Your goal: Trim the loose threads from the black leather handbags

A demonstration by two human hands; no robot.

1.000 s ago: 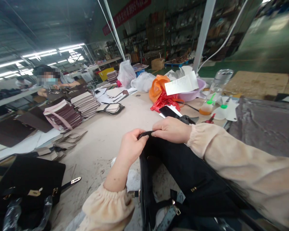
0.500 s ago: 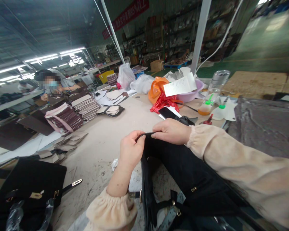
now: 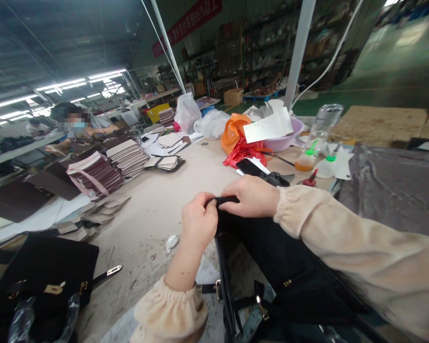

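My sleeves are cream. The bag body at lower centre is black with gold-coloured fittings; the handbag at lower left is black too. Above and right of centre I see an orange plastic bag, a red plastic bag and a lilac basin; at left, a pink band.

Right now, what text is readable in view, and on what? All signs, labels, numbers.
"95%以上": red banner in the background; the characters before it are too blurred to quote surely.
Unreadable, too small: lines on the white sheet by the purple basin.
Unreadable, if marked at all: small tan tag on the black bag at left.
None legible: the held black item.
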